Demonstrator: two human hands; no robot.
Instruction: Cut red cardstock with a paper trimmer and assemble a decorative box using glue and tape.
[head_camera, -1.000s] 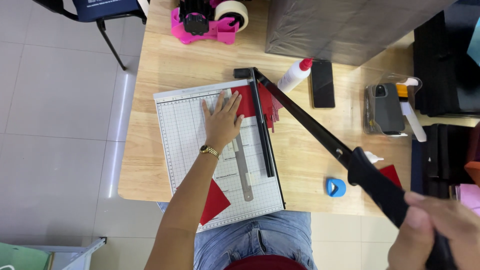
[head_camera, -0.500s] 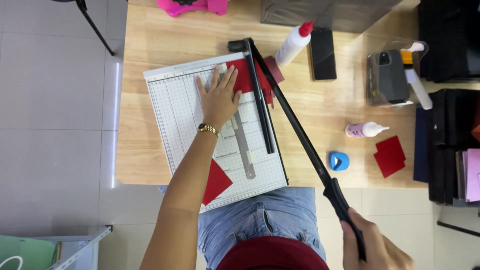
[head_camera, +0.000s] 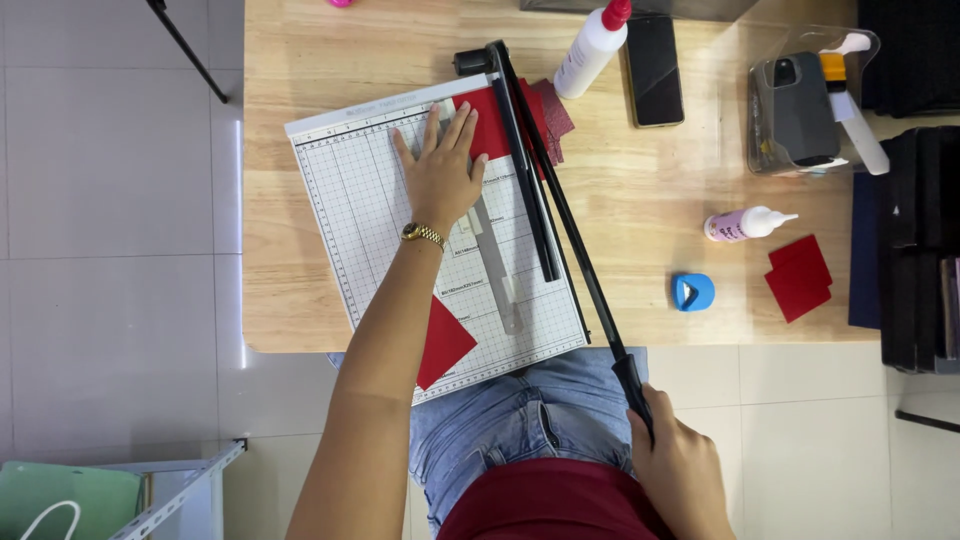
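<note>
1. We see the left hand (head_camera: 441, 172) lying flat with fingers spread on a sheet of red paper (head_camera: 487, 122), pressing it against the white gridded bed of the paper cutter (head_camera: 370, 210); a gold-coloured watch band circles the wrist.
2. The right hand (head_camera: 680, 470) is closed in a fist around the black handle of the cutter arm (head_camera: 560, 210), a long slim black bar that runs along the right edge of the bed, down almost level with it.
3. The red paper sits at the far end of the bed, its right part under the black clamp bar and the arm; darker red offcuts (head_camera: 553, 115) lie just beyond the blade.
4. A second red piece (head_camera: 443, 343), matte and square-cornered, lies on the near end of the bed beside the forearm.
5. On the pale wooden table (head_camera: 640, 190) we note a white glue bottle with a red cap (head_camera: 592, 45), a dark phone (head_camera: 654, 68), a small pink-labelled bottle (head_camera: 745, 224), a blue rounded punch (head_camera: 693, 292) and stacked red squares (head_camera: 799, 277).
</note>
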